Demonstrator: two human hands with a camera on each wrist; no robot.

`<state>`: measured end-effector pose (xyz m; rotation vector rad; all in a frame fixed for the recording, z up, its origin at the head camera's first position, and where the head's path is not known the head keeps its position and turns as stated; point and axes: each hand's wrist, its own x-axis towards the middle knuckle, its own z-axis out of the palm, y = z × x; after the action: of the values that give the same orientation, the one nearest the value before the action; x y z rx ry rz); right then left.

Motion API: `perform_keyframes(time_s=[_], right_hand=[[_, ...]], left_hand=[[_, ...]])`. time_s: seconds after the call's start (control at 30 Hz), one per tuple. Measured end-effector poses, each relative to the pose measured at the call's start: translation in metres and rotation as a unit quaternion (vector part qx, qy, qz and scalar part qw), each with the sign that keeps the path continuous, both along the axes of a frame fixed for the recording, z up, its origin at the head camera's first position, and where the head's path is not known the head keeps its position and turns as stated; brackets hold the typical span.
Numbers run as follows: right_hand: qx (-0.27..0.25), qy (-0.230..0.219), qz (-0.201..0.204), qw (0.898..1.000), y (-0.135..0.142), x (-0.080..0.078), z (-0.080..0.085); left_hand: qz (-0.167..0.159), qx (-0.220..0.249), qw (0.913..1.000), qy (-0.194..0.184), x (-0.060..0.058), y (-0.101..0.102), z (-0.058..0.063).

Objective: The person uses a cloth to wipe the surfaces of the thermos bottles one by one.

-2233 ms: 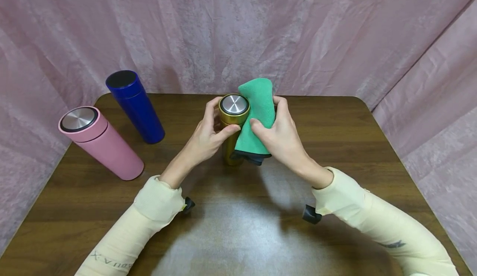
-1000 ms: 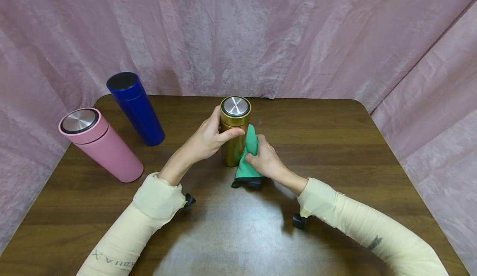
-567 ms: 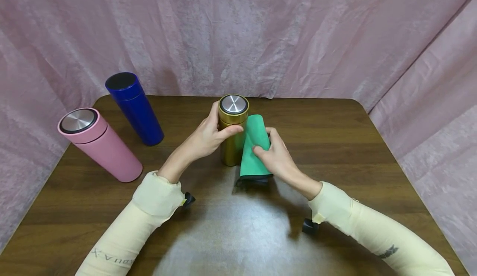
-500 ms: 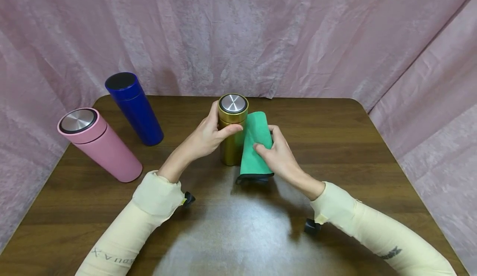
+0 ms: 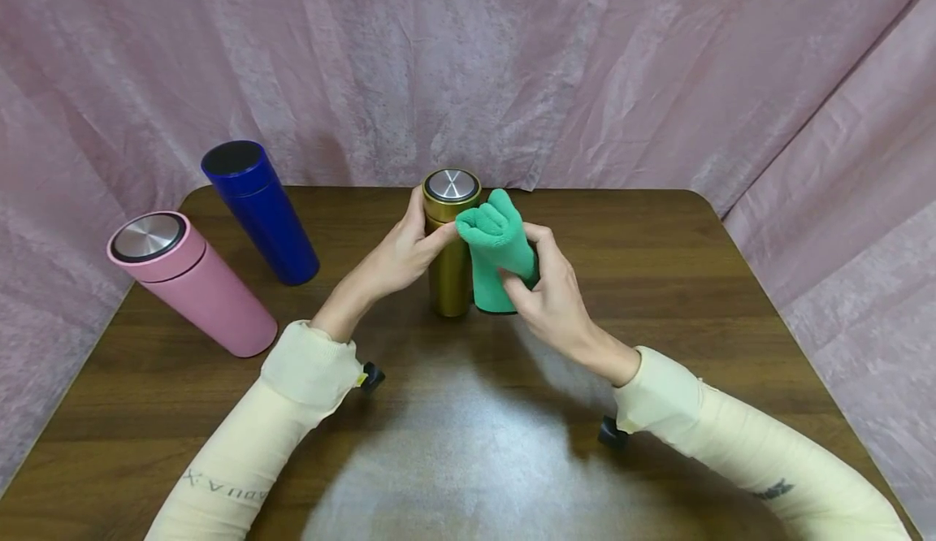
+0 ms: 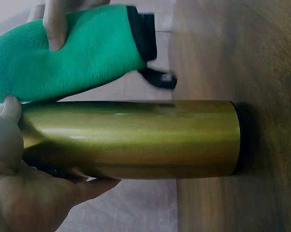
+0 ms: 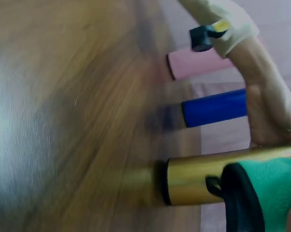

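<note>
A gold thermos flask (image 5: 449, 277) with a silver-topped lid stands upright near the back of the table. My left hand (image 5: 398, 257) grips it just under the lid, thumb across its front. In my right hand (image 5: 552, 297) is a folded green cloth (image 5: 500, 269) with a black edge, pinched between thumb and fingers. The cloth overlaps the flask's right side in the head view, its rolled top near my left thumb. In the left wrist view the cloth (image 6: 77, 58) lies alongside the flask (image 6: 135, 137), a black loop hanging from its end.
Left of my left hand stand a pink flask (image 5: 208, 289) with a silver lid and a slimmer blue flask (image 5: 266, 216) with a dark top. A pink curtain (image 5: 468, 70) hangs behind the wooden table (image 5: 658, 281).
My right hand has gone low on the flask's side with the cloth, then risen again, and the cloth's top has folded over. The left hand and gold flask have shifted slightly back.
</note>
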<state>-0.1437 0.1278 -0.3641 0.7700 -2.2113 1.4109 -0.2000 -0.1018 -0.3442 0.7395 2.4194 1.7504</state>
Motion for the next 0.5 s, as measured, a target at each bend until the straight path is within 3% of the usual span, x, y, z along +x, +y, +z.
perform_keyframes(time_s=[0.13, 0.33, 0.5], right_hand=[[0.04, 0.073, 0.006, 0.996, -0.003, -0.009, -0.003], [0.065, 0.118, 0.025, 0.991, -0.006, -0.018, -0.007], [0.079, 0.148, 0.044, 0.985, -0.006, -0.021, -0.01]], left_hand=[[0.006, -0.011, 0.9998, -0.012, -0.001, -0.003, 0.001], [0.013, -0.035, 0.9991, -0.023, -0.003, -0.008, 0.001], [0.007, -0.017, 0.9995, -0.027, -0.006, -0.008, 0.001]])
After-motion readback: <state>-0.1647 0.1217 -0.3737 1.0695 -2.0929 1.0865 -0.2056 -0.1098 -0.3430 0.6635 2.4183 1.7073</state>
